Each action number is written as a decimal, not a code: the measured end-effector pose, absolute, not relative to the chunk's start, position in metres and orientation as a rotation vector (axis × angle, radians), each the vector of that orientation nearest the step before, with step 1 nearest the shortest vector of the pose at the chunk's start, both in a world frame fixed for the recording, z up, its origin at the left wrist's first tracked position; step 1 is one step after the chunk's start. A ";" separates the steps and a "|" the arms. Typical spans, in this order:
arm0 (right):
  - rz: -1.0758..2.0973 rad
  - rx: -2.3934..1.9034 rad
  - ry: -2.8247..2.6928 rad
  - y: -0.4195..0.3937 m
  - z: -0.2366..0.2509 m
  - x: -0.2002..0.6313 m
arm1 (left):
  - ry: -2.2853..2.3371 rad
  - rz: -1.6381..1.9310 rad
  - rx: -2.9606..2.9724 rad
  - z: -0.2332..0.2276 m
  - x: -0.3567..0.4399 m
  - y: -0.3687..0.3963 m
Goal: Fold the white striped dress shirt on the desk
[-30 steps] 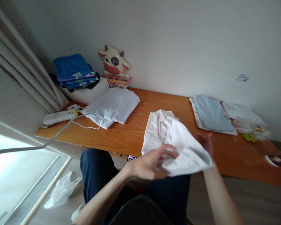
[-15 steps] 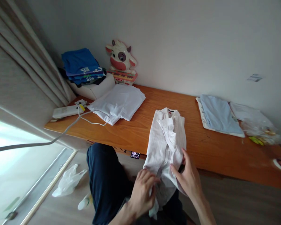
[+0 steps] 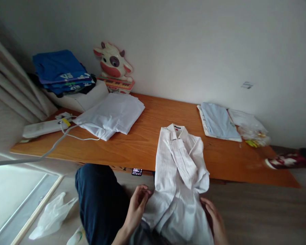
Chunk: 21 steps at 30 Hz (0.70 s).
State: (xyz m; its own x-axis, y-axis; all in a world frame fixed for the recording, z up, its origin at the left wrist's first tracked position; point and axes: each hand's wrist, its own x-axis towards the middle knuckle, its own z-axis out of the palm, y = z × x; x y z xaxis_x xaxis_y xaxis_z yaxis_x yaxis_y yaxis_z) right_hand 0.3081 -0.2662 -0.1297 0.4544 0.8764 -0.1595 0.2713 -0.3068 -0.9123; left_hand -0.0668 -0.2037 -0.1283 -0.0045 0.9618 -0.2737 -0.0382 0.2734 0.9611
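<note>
A white striped long-sleeved shirt point(image 3: 165, 170) lies with its collar on the table and its lower part hanging over the front edge toward my lap. One sleeve is folded diagonally down its front. At the shirt's left edge, below the table edge, my left hand point(image 3: 137, 204) is closed, thumb and fingertips pinching the cloth. My right hand point(image 3: 213, 214) grips the opposite side of the hem part, its fingertips at the cloth and partly hidden behind it.
On the wooden table point(image 3: 132, 149) lie a folded white cloth point(image 3: 114, 112), a power strip point(image 3: 43, 128) with a cable, and folded light-blue clothes point(image 3: 216, 120). A blue clothes stack point(image 3: 61, 69) sits on a white box beside a cow toy keyboard point(image 3: 114, 68). A plastic bag point(image 3: 53, 216) is on the floor.
The shirt's lower part has been spread wider and flatter, and its right sleeve side bulges out. My hands have moved apart, to the two sides. The view has shifted right.
</note>
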 end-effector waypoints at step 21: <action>0.664 -1.292 -0.652 -0.062 -0.035 0.362 | 1.521 0.877 1.888 -0.041 0.002 -0.097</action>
